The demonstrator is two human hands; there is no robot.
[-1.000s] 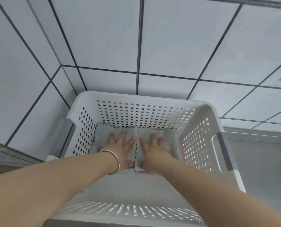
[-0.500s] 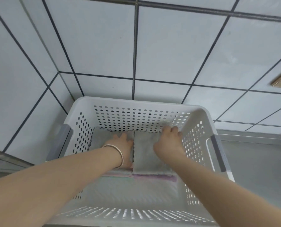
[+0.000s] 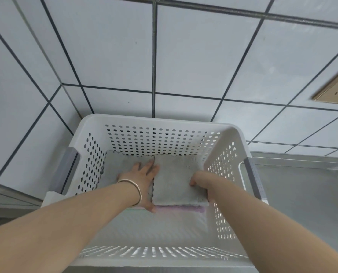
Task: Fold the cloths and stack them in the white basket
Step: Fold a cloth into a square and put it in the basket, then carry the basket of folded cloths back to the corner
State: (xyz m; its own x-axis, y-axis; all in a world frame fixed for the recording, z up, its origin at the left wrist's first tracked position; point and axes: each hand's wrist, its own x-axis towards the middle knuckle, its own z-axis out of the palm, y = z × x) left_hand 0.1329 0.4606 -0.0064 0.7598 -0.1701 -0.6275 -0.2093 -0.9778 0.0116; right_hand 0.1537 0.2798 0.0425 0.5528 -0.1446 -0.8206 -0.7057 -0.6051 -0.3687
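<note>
In the white basket (image 3: 231, 134), right hand (image 3: 200, 184) has slid back to grip the grey cloth (image 3: 174, 182); left hand (image 3: 142, 174) stays flat

Pale tiled walls (image 3: 109, 46) with dark grout lines meet in a corner at the upper left. A gold-coloured socket plate (image 3: 335, 89) sits on the wall at the right edge, blurred. A grey metal tabletop (image 3: 306, 198) spreads out on the right, with a raised rim along the wall. At the far left a grey ledge (image 3: 4, 196) shows below the tiles.
</note>
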